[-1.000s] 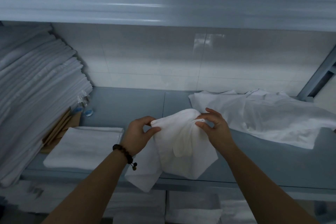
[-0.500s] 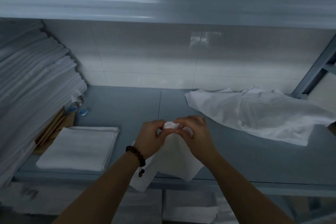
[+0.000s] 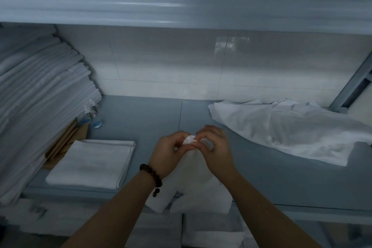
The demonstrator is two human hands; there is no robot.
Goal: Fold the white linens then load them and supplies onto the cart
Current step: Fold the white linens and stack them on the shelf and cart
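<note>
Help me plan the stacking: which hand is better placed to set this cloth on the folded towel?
Probably left: the left hand pinches the cloth and sits nearer the folded towel.

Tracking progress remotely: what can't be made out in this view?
Head view:
held cloth: pinched corners hidden by left hand and right hand; fold count unclear.
small items by the linen stack: too small, dim.
lower-shelf linens: blurred, cut by bottom edge.
cart: out of frame.
</note>
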